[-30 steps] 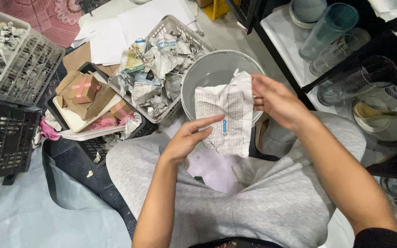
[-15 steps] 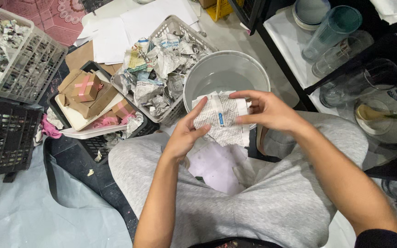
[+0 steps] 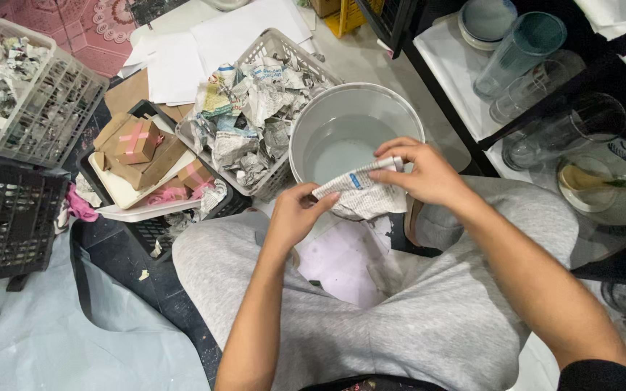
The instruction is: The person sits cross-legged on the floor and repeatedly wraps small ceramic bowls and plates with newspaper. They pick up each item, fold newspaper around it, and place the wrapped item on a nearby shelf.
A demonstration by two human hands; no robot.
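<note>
Folded newspaper sheet [image 3: 360, 194] gripped by both hands, held over near rim of grey bucket [image 3: 313, 123]. Left hand [image 3: 295, 217] clamped on lower edge, right hand [image 3: 422, 174] pinched along top fold. White basket [image 3: 273, 43] of crumpled paper seen at 10 o'clock from bucket; drinking glasses [image 3: 519, 54] at 2 o'clock.

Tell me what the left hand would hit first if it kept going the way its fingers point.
The left hand already touches the folded newspaper; beyond it, probably the grey bucket, though depth is unclear.
</note>
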